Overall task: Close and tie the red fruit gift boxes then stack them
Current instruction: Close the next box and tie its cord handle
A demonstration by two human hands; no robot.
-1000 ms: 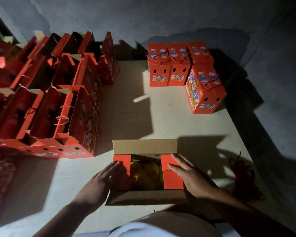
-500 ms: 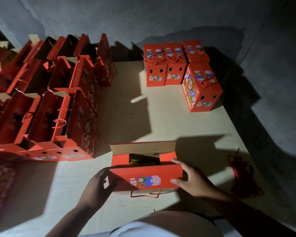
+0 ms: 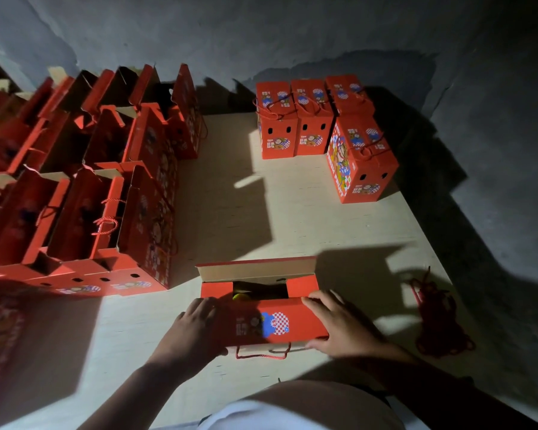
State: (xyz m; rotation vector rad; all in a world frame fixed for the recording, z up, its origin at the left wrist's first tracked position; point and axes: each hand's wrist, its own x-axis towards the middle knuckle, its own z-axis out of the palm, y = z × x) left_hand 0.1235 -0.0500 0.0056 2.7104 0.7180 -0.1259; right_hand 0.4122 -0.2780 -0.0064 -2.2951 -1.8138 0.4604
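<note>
Here, box in hand: red fruit gift box (image 3: 261,308), lying on the pale board (image 3: 230,218) just in front of the person, half closed.
Near flap: printed flap (image 3: 277,324) folded over the top, likely to cover the fruit first; red cord handle (image 3: 261,355) dangling off its near edge.
Far flap: plain cardboard flap (image 3: 257,270) upright at the back, not yet folded down.
Contents: something yellow (image 3: 241,296) glimpsed through the remaining gap; too dark to name.
Left hand (image 3: 196,327): spread flat over the flap's left end, fingers relaxed, pressing down, gripping nothing.
Right hand (image 3: 339,324): laid on the right end, fingers extended along the top edge, thumb at the near corner, steadying rather than clutching.
Hands together: well apart, one at each end, apparently to keep the flap level.
Finished boxes (image 3: 320,128): four, closed and corded, grouped at the far right by the wall.
Waiting boxes (image 3: 84,187): open rows along the left.
Spare cord (image 3: 435,318): red bundle on the board's right edge, presumably for tying.
Stage: closing under way; tying and stacking still ahead.
</note>
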